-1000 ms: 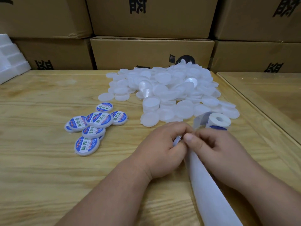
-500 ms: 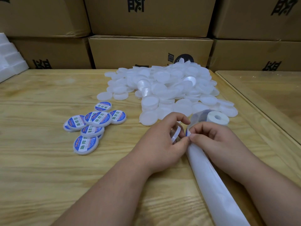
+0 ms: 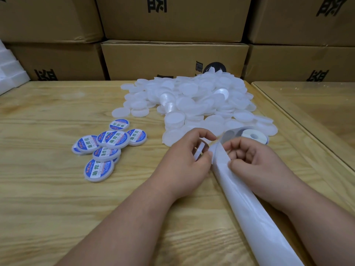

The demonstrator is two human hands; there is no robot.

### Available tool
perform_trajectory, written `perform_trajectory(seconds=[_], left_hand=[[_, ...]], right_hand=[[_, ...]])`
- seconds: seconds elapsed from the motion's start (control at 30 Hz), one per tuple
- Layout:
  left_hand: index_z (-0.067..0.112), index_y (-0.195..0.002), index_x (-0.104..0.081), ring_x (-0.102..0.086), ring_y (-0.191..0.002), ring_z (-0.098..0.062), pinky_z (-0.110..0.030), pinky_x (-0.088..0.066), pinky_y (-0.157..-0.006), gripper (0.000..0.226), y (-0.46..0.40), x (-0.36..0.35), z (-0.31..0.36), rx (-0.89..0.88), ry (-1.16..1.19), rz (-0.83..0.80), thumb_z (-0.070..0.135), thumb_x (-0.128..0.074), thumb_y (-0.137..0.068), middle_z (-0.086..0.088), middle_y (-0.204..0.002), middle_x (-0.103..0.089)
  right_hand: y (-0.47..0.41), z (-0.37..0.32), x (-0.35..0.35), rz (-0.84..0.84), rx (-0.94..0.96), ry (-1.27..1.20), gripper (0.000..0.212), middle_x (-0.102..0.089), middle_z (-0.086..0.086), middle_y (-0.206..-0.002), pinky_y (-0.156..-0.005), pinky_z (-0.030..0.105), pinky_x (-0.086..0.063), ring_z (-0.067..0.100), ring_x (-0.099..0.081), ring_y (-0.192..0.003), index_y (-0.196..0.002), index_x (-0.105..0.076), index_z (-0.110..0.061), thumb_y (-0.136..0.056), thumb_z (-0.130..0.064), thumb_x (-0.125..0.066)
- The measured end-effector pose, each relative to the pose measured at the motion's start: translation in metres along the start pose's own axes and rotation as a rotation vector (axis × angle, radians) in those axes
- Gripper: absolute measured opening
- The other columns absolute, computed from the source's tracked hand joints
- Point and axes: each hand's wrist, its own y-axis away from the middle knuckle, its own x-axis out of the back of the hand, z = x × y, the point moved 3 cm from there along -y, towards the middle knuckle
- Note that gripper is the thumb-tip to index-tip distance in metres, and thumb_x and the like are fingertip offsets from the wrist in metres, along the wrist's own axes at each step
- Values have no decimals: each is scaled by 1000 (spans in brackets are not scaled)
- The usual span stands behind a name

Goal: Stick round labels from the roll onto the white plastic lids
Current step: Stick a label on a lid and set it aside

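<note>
The left hand pinches a round label edge-on between thumb and forefinger, the other fingers curled loosely, so the sticky face stays off the skin. Whether the label is fully free of the backing I cannot tell. The right hand grips the white backing strip, thumb pressed on top and fingers curled beneath, keeping it bent so labels lift off its edge. That strip runs from the roll, which lies flat near the right edge of the table, down toward the near edge.

The pile of bare white lids sits against the far edge, just behind both hands, within easy reach for the next pick. At least 6 finished lids, blue-rimmed labels up, overlap in a cluster left of the hands, kept apart from the bare ones. By that count most of the work remains.

Cardboard boxes stack behind the table, and white foam sits at the far left corner.
</note>
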Motion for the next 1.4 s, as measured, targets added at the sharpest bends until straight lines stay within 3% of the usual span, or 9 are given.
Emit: perform_trajectory(seconds=[0.23, 0.33, 0.5, 0.67, 0.83, 1.03, 1.13, 1.3, 1.4], left_hand=[[24, -82, -69, -48, -51, -11, -18, -42, -49, 30, -6, 17, -3, 176, 406, 288, 0, -53, -89, 8, -62, -56], [28, -75, -70, -47, -47, -10, -18, -39, -45, 36, -7, 22, -7, 223, 484, 330, 1, -51, -88, 6, -60, -55], [30, -73, -72, -47, -49, -12, -19, -41, -46, 26, -6, 19, -5, 201, 475, 271, 14, -52, -75, 4, -67, -60], [31, -74, -73, -50, -54, -8, -16, -43, -50, 30, -5, 14, -3, 158, 367, 179, 11, -51, -80, 12, -68, -63], [29, -75, -74, -47, -53, -7, -15, -41, -49, 27, -4, 11, -2, 154, 346, 125, 14, -51, -74, 13, -64, -60], [30, -74, -75, -53, -60, -9, -15, -44, -53, 26, -5, 12, -3, 132, 374, 87, 17, -52, -73, 9, -70, -65], [26, -81, -72, -49, -55, -17, -22, -40, -50, 19, -6, 14, -2, 116, 441, 83, 26, -53, -78, -2, -65, -59], [19, -94, -44, -46, -40, -21, -20, -17, -40, 19, -6, 20, -1, 117, 776, 29, 28, -37, -79, -17, -69, -62], [19, -91, -40, -51, -40, -25, -22, -15, -40, 17, -6, 22, -2, 163, 883, 55, 27, -36, -76, -24, -74, -65]], right_hand=[[3, -6, -3, 70, 10, -65, 38, -50, 7, -70, -55, 38, -35, 23, -40, -60, -93, -62, -41, -68, -16, -49], [5, -7, -4, 89, 56, -59, 35, -51, 4, -69, -50, 31, -36, 20, -41, -56, -90, -63, -40, -70, -14, -50], [4, -5, -8, 172, 219, -28, 35, -61, -16, -79, -54, 19, -43, 12, -50, -63, -90, -67, -41, -86, -5, -64], [4, -11, -8, 269, 379, 148, 32, -62, -11, -99, -61, 16, -44, 17, -56, -65, -92, -68, -45, -82, -14, -64], [4, -12, -7, 251, 409, 200, 32, -59, -11, -101, -61, 11, -41, 18, -51, -58, -94, -73, -42, -83, -12, -68], [6, -16, -10, 246, 409, 237, 21, -57, -13, -98, -59, 12, -39, 19, -47, -56, -85, -73, -37, -78, -17, -70], [7, -18, -11, 270, 420, 218, 18, -59, -10, -94, -57, 14, -39, 19, -49, -57, -81, -72, -37, -78, -19, -72], [7, -16, -9, 332, 316, 1, 7, -63, -11, -77, -55, 25, -44, 14, -50, -58, -78, -69, -31, -79, -24, -71], [3, -10, -6, 326, 141, -216, 5, -55, -5, -62, -45, 28, -36, 12, -42, -48, -75, -71, -27, -79, -25, -70]])
